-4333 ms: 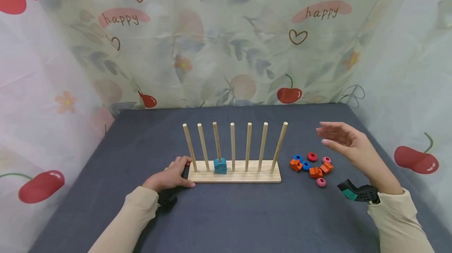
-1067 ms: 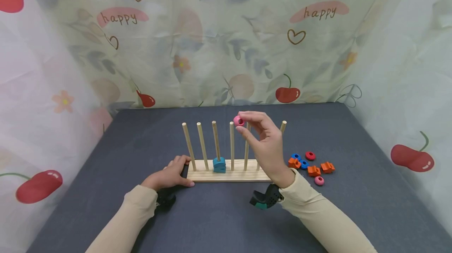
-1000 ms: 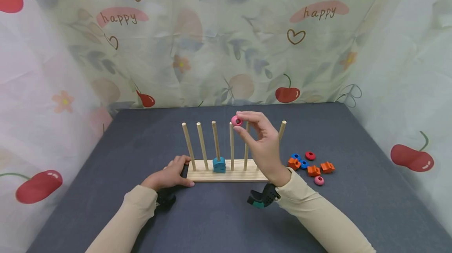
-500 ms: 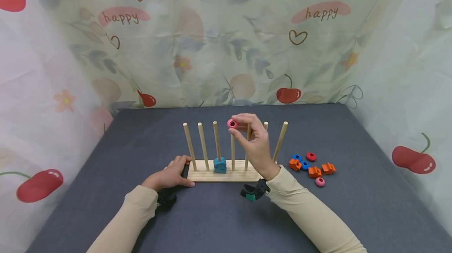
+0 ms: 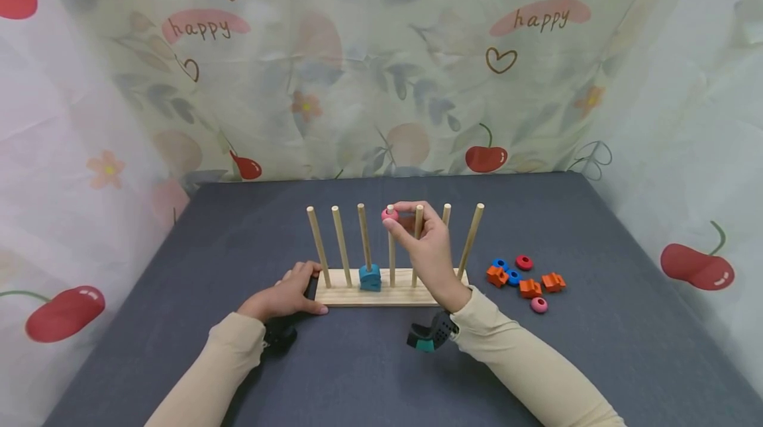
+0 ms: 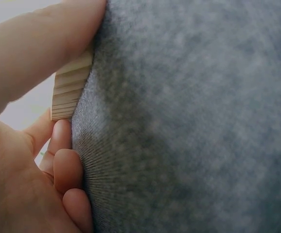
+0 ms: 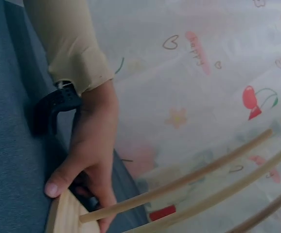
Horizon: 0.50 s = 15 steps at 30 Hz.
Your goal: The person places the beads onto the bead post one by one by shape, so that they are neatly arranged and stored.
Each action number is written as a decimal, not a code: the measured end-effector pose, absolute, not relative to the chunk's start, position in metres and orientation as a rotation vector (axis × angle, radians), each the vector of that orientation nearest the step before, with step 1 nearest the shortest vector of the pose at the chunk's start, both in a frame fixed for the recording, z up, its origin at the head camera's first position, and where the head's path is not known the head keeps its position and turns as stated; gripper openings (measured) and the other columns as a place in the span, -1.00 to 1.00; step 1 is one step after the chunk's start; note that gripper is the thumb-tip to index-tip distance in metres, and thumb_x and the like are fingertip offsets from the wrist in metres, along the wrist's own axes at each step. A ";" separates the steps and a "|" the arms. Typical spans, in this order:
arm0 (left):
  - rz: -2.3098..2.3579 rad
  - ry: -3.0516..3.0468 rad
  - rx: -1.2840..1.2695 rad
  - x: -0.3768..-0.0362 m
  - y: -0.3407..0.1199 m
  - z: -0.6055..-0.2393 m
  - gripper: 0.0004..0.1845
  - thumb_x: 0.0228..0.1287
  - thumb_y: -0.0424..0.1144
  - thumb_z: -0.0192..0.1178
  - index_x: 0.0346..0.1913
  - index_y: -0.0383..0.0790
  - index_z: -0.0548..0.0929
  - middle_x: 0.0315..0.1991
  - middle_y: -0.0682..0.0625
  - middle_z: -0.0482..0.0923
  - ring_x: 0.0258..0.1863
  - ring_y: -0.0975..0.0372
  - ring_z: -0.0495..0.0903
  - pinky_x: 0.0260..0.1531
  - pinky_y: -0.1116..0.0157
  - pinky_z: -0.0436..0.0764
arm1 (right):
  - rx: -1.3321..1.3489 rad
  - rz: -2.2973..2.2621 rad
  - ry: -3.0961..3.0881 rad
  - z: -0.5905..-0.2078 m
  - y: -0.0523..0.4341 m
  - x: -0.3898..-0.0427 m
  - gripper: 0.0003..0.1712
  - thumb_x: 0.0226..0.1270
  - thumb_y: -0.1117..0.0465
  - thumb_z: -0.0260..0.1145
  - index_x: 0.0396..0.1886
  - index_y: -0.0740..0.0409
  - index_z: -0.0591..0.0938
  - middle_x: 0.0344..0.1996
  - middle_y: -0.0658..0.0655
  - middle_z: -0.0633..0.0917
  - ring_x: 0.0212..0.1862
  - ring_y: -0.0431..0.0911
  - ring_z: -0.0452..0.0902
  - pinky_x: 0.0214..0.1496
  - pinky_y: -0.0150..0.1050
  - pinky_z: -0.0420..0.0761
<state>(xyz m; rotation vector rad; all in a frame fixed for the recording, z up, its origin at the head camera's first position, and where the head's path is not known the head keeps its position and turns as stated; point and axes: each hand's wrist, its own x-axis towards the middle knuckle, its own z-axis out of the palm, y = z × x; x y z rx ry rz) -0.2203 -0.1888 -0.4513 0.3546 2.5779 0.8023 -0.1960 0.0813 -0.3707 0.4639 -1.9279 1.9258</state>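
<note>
Cream sleeves (image 5: 530, 367) reach in over a dark gray table (image 5: 346, 380), with a black band (image 5: 442, 328) on the right wrist. The left hand (image 5: 286, 293) has its grip on the left end of a wood board (image 5: 381, 298), thumb in front and fingers behind. To the right of the board lies a loose pink bead (image 5: 539, 308). Seven sticks (image 5: 342, 245) stand up from the board, and a blue block (image 5: 370, 279) sits at the bottom of the third from the left. The right hand (image 5: 433, 251) pinches a pink bead (image 5: 389, 216) by thumb and fingers; that bead is around the top of the middle stick (image 5: 391, 253), whose tip pokes up through the hole. Off to the right, three orange blocks (image 5: 530, 289) lie near two blue rings (image 5: 513, 281) and a red ring (image 5: 524, 266). Far back hangs a curtain (image 5: 357, 83) with cherries (image 5: 486, 159).
</note>
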 end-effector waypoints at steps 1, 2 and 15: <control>0.803 2.576 0.354 -0.220 -0.189 -0.451 -0.16 0.02 0.02 0.46 0.29 -0.19 0.28 0.21 -0.17 0.24 0.14 0.00 0.26 0.13 -0.08 0.23 | 0.461 1.929 -1.935 -0.373 0.082 -0.195 -0.69 0.25 0.29 0.38 -0.04 0.26 0.58 -0.18 0.29 0.68 -0.25 -0.23 0.64 -0.17 -0.35 0.60; 0.805 2.575 0.354 -0.220 -0.189 -0.451 -0.16 0.02 0.02 0.46 0.30 -0.19 0.28 0.21 -0.17 0.24 0.14 0.00 0.26 0.13 -0.09 0.23 | 0.457 1.929 -1.942 -0.376 0.082 -0.195 -0.69 0.25 0.28 0.38 -0.04 0.26 0.58 -0.19 0.30 0.69 -0.25 -0.23 0.64 -0.18 -0.35 0.60; 0.811 2.563 0.365 -0.219 -0.189 -0.449 -0.14 0.01 0.04 0.46 0.30 -0.20 0.26 0.21 -0.18 0.23 0.14 -0.01 0.25 0.13 -0.11 0.21 | 0.371 1.957 -2.101 -0.433 0.087 -0.189 -0.70 0.23 0.24 0.40 -0.07 0.23 0.60 -0.20 0.24 0.69 -0.21 -0.19 0.59 -0.13 -0.36 0.53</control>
